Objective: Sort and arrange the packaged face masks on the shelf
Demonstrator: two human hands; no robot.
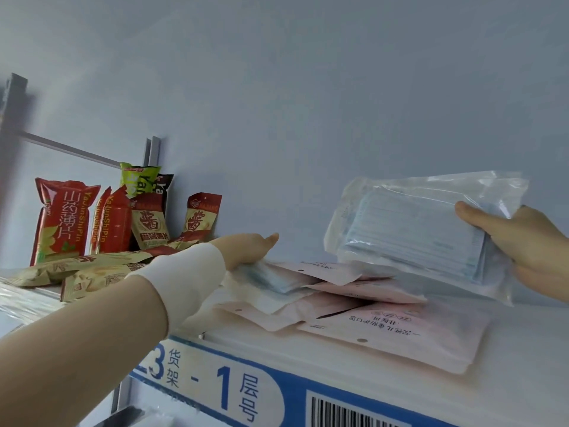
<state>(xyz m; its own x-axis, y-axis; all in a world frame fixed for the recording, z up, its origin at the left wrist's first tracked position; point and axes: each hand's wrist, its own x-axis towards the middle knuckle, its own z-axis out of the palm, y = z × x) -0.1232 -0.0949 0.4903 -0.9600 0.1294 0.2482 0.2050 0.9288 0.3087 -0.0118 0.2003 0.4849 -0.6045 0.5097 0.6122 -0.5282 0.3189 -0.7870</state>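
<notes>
Right hand (523, 241) grips a clear bag of blue masks (415, 229) by its right end, thumb across the front and fingers curled behind, holding it upright over the right part of the shelf (508, 380), close to the blue wall (308, 103). Left hand (249, 251), with a white cuff (184, 278) at the wrist, reaches across the shelf's front edge and closes on a flat clear pack (271, 278) of blue masks; its fingers are mostly hidden. That pack lies on a loose, overlapping heap of pink mask packets (369, 291) in the middle of the shelf, the biggest one (415, 334) nearest the front edge. At the left end stand red and green snack bags (61, 223), with more lying flat before them. Along the front edge runs a blue-and-white shelf label (231, 389)
</notes>
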